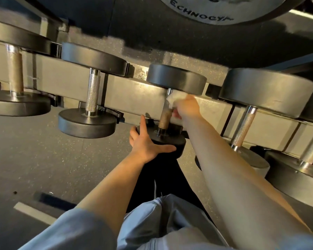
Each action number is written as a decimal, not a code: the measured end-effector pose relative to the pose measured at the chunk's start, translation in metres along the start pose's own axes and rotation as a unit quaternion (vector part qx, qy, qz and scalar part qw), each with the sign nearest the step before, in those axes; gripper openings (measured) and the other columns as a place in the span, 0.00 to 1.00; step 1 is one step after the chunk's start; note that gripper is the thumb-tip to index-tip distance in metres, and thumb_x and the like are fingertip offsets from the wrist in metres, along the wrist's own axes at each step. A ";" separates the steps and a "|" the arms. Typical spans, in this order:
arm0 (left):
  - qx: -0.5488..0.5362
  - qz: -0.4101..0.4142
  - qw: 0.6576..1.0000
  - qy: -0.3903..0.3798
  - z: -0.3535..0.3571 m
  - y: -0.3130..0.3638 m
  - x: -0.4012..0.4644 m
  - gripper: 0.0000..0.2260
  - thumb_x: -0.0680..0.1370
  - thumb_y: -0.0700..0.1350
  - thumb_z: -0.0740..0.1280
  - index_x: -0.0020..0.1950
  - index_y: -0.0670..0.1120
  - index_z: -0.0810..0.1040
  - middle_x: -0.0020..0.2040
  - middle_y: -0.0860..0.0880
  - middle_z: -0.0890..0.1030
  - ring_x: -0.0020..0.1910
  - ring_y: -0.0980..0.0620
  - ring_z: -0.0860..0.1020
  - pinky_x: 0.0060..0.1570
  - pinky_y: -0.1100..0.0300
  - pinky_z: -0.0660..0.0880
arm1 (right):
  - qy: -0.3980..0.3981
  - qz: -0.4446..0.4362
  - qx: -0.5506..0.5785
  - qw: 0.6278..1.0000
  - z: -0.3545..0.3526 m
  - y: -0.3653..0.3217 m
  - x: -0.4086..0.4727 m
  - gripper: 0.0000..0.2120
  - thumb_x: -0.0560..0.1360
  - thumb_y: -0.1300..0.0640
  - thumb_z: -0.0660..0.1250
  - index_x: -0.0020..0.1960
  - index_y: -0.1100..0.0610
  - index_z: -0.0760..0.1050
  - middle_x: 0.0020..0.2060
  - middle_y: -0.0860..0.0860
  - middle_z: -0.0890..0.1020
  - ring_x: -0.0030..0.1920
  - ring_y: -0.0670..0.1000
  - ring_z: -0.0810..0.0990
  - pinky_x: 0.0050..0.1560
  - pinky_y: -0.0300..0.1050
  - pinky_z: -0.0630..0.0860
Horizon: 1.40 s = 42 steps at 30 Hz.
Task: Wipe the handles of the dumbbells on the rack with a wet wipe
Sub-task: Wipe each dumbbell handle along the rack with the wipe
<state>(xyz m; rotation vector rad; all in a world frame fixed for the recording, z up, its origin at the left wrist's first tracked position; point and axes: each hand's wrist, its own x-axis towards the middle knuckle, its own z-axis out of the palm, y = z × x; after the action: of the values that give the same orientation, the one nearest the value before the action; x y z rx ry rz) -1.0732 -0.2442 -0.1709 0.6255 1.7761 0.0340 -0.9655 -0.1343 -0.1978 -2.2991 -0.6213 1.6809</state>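
My right hand [185, 107] grips the wet wipe [175, 96] around the upper handle [165, 114] of the middle dumbbell, which sits on the rack [134, 92]. My left hand [146, 141] lies spread, fingers straight, against its near head [163, 139], evidently to stop it rolling.

Black round-headed dumbbells lie in a row across the grey rack [137, 98], each with a metal knurled handle running front to back. The middle dumbbell [176, 78] has a brownish handle [164, 120] between its far head and its near head [167, 137]. A crumpled white wet wipe [176, 97] is pressed against the upper part of that handle, just below the far head. To its left sits a dumbbell with a silver handle [92, 94]; to its right, one with a copper-toned handle [243, 127].
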 end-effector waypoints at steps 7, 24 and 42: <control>0.010 -0.001 1.000 0.001 0.000 0.000 0.000 0.63 0.60 0.55 0.82 0.78 0.57 0.36 0.76 0.43 0.47 0.76 0.38 0.48 0.74 0.42 0.55 | 0.065 -0.161 -0.195 0.965 0.018 0.018 -0.006 0.21 0.81 0.49 0.54 0.69 0.59 0.67 0.63 0.58 0.73 0.62 0.58 0.72 0.62 0.51 0.69; 0.009 -0.011 1.000 -0.001 0.001 0.001 0.002 0.63 0.60 0.55 0.82 0.77 0.61 0.37 0.77 0.46 0.47 0.76 0.40 0.47 0.73 0.41 0.55 | -0.011 -0.038 0.089 0.995 -0.010 0.028 -0.005 0.13 0.71 0.68 0.69 0.45 0.51 0.72 0.45 0.54 0.80 0.41 0.50 0.78 0.44 0.45 0.80; -0.021 0.033 0.999 0.005 0.003 -0.008 0.001 0.63 0.60 0.55 0.82 0.76 0.60 0.34 0.77 0.45 0.45 0.76 0.40 0.45 0.74 0.40 0.53 | 0.034 -0.580 -0.610 0.539 -0.001 -0.006 -0.012 0.25 0.59 0.68 0.74 0.56 0.66 0.78 0.27 0.59 0.76 0.22 0.58 0.76 0.22 0.42 0.68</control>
<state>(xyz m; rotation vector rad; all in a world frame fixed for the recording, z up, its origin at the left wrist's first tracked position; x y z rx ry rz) -1.0733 -0.2518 -0.1751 0.6545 1.7601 0.1186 -0.9691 -0.1340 -0.1848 -1.2822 -3.0228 0.2901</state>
